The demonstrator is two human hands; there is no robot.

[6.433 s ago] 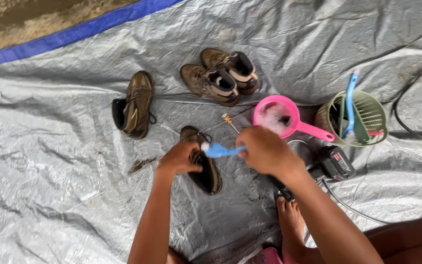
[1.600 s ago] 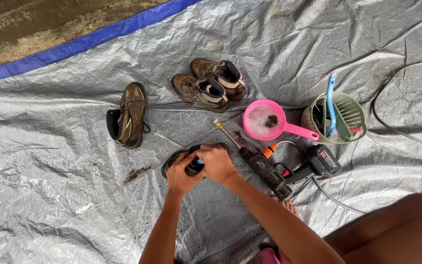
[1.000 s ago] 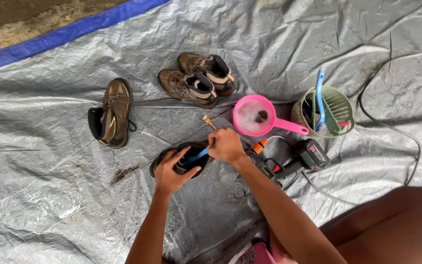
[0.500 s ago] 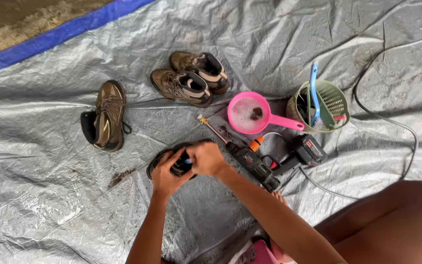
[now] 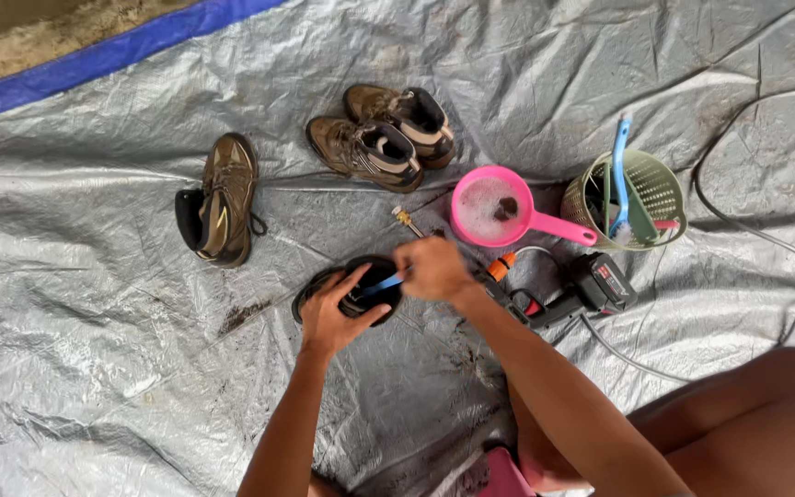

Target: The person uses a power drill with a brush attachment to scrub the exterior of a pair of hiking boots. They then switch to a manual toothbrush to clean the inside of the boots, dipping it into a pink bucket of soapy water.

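Grey tarpaulin (image 5: 94,368), wrinkled and edged with a blue strip at the upper left, covers the ground in the head view. Near its middle the left hand (image 5: 335,317) is wrapped around a dark shoe (image 5: 361,285), fingers curled over its side, holding it on the tarpaulin. The right hand (image 5: 434,270) is closed on a blue-handled brush (image 5: 384,283) whose end reaches into the shoe's opening. A single brown boot (image 5: 223,198) lies to the left, well apart, and a pair of brown boots (image 5: 384,138) sits above. A pink scoop (image 5: 494,207) with suds stands just right of the hands, beside a green basket (image 5: 650,189) holding brushes. A power sprayer (image 5: 572,294) with a cable lies below the scoop.
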